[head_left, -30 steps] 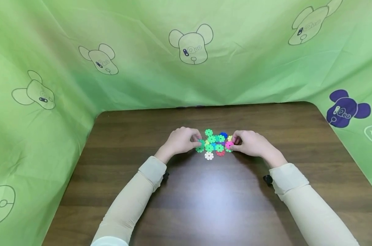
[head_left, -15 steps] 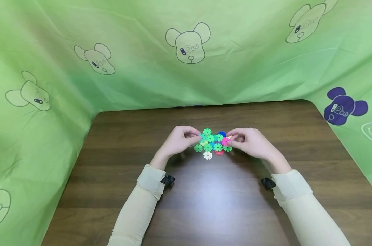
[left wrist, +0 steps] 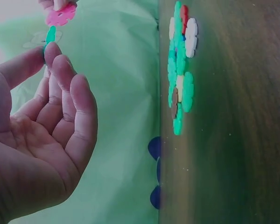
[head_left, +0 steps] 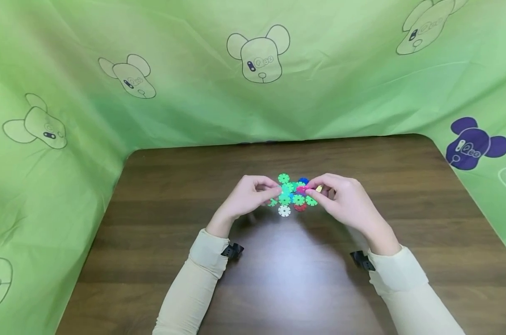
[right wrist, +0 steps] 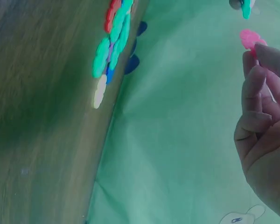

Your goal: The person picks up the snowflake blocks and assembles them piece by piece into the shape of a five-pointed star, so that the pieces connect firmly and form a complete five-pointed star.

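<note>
My left hand (head_left: pixel 249 197) pinches a green snowflake disc (left wrist: pixel 51 35) between thumb and fingertips, above the table. Facing it, my right hand (head_left: pixel 347 200) pinches a pink snowflake disc (right wrist: pixel 249 39), which appears nearly edge-on in the head view. The left wrist view shows a small gap between the two discs. Beneath the hands several more snowflake discs lie close together on the tabletop. Among them are a white disc (head_left: pixel 284 211), a red disc (head_left: pixel 300 208), a green disc (head_left: pixel 311 201) and a blue disc (head_left: pixel 303 180). My hands partly cover this group.
The brown wooden table (head_left: pixel 186 186) stretches in front of me and to both sides. A green cloth (head_left: pixel 186 107) with printed bear heads hangs beyond its back and side edges. Dark wrist cameras (head_left: pixel 233 251) sit at both cuffs.
Both hands rose off the group, the left with a green disc and the right with the pink one. The discs came closer together, and the pink one turned from face-on to nearly edge-on.
</note>
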The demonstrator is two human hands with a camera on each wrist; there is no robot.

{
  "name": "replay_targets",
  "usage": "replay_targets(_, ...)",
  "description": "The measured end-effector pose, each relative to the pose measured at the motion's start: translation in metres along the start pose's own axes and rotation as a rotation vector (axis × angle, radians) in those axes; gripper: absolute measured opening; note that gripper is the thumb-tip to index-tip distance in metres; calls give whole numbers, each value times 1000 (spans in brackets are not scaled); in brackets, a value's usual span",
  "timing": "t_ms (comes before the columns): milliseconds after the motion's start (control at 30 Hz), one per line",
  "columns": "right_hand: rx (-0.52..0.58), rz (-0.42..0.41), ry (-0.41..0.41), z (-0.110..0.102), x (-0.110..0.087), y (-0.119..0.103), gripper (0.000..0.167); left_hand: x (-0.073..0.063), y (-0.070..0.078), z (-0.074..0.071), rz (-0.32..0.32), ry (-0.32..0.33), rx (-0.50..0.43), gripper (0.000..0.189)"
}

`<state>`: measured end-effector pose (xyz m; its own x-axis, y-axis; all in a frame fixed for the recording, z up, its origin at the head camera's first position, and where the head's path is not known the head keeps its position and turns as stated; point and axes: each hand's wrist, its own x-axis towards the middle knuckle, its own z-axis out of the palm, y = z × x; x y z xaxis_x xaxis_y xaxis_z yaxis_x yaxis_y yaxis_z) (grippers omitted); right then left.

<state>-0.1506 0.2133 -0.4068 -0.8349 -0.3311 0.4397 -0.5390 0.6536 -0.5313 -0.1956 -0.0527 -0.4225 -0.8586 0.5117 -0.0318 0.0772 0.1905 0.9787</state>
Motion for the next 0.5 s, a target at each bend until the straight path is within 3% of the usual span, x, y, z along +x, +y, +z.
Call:
replay_targets(233, 2, -131, 41, 4, 0, -4, 27, 2, 2, 6, -11, -25, -31, 24)
replay_targets(500, 7, -134, 43, 8, -1, -1, 25, 2, 1, 8, -41, -35, -97, 22)
